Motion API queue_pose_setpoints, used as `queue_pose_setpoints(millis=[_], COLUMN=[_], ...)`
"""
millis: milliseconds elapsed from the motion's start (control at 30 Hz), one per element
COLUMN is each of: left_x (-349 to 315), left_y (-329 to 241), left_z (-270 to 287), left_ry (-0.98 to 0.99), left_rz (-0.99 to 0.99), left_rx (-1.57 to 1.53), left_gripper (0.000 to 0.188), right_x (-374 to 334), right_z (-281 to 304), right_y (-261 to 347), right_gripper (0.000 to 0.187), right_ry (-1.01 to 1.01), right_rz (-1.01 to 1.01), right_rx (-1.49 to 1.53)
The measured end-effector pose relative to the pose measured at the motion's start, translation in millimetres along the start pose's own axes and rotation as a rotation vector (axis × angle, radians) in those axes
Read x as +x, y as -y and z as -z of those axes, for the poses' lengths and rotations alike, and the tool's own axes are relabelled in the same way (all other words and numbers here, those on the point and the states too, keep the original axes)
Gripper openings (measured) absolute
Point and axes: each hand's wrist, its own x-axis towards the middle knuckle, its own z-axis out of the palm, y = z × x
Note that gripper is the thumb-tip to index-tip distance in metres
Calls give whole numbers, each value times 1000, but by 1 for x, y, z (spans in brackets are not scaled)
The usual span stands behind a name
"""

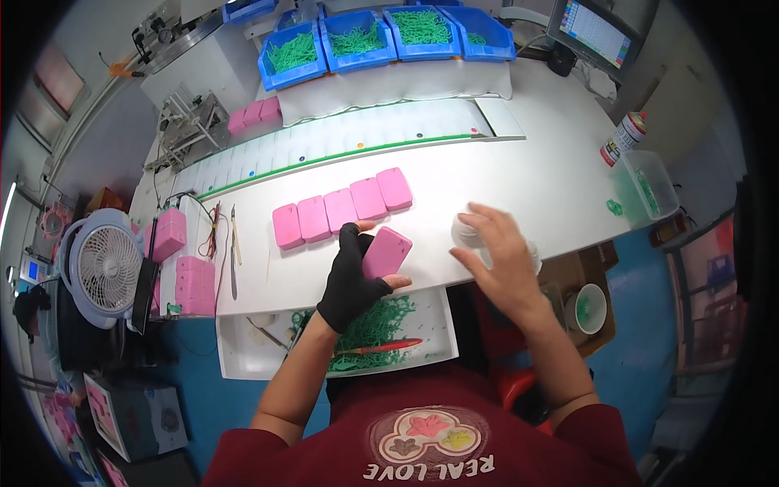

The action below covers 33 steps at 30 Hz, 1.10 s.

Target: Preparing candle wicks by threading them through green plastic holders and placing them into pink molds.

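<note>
Floor [195, 349] of bright blue showed around a white counter [552, 162] that filled the middle of the room. At the counter's near edge a shallow white drawer [235, 349] stood pulled out, strewn with tangled green pieces [381, 321] and a red-handled tool [398, 345]. A long pale panel [324, 150], edged in green and dotted with coloured spots, ran across the far half, with four blue bins [357, 58] of green strands behind it. A pale blue fan [105, 264] stood to the left; a monitor [596, 32] at the far right showed rows too small to read.

Light lettering crossed the person's maroon shirt [324, 454] beside a flower print, upside down from this angle. A spray can [625, 138] at the right edge wore a printed red-and-white label.

The bare right hand [499, 256] was spread, fingers curved, over a white rounded object [466, 233] it partly hid; contact could not be told. The left hand [355, 272], in a black glove with bare fingertips, pinched one pink block [387, 252] between thumb and fingers, just nearer than a row of five pink blocks [337, 209] on the counter.
</note>
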Motion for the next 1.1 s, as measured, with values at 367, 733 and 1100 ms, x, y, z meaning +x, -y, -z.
queue_pose_setpoints(millis=[367,733,1100], left_x=[-23,-29,-23], left_y=[-12,-8,-18], left_z=[-27,-26,1], left_ry=[-154,-165,-196], left_rz=[156,217,-183], left_rx=[-855,-864,163], left_gripper=[45,29,67], right_x=[1,-2,9], right_z=[-54,-63,-77], right_y=[41,49,27], right_gripper=[18,33,24], right_ry=[-106,65,167], right_rz=[41,-92,-241], right_rx=[583,690,558])
